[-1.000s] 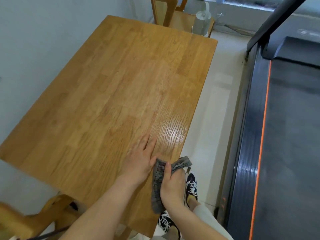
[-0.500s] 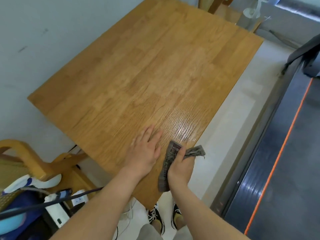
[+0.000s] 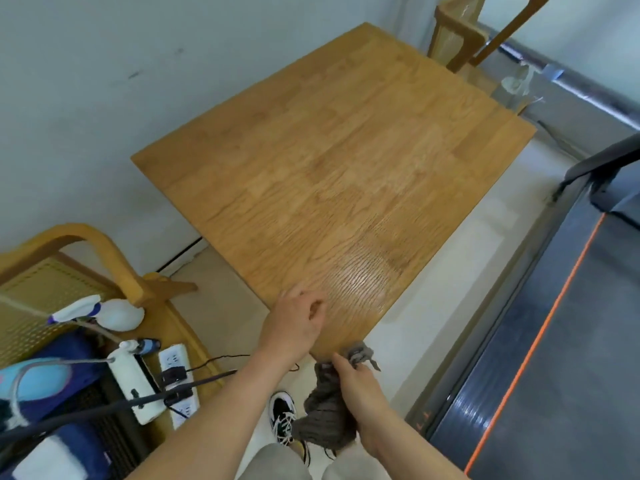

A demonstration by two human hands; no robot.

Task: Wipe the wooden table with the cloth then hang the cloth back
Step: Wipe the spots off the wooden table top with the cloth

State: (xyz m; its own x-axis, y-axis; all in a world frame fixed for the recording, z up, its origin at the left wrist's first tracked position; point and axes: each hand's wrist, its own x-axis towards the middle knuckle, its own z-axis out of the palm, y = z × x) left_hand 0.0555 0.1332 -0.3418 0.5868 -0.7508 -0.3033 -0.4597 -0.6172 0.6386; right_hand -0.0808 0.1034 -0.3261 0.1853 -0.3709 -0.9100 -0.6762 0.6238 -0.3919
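Since half a second ago, both my hands have slid back toward me, and the cloth [image 3: 327, 415] has come off the wood: it was pressed along the near edge then, and now most of it hangs in the air below the near corner of the tabletop [image 3: 339, 174]. My right hand [image 3: 360, 393] has a closed grip on that grey cloth, fingers wrapped round its upper part; a small bunched end sticks out past my fingertips, just beside the corner, and the longer part droops down over my trouser leg and my black shoe [image 3: 284, 419] with white laces. My left hand [image 3: 294, 325] was flat on the wood before; now it is loosely curled, holding nothing, with its fingers over the near left edge of the tabletop. Whether they touch the surface I cannot tell.

A glossy patch of grain shines on the wood just ahead of my left hand. To my left stands a wooden chair [image 3: 104, 258] with a woven back, and near it on the floor lies a white power strip [image 3: 176, 379] with a black plug in it. A dark treadmill [image 3: 554, 341] with an orange stripe runs along my right, well apart from the tabletop, pale floor between them. Another wooden chair [image 3: 460, 39] stands at the far end.
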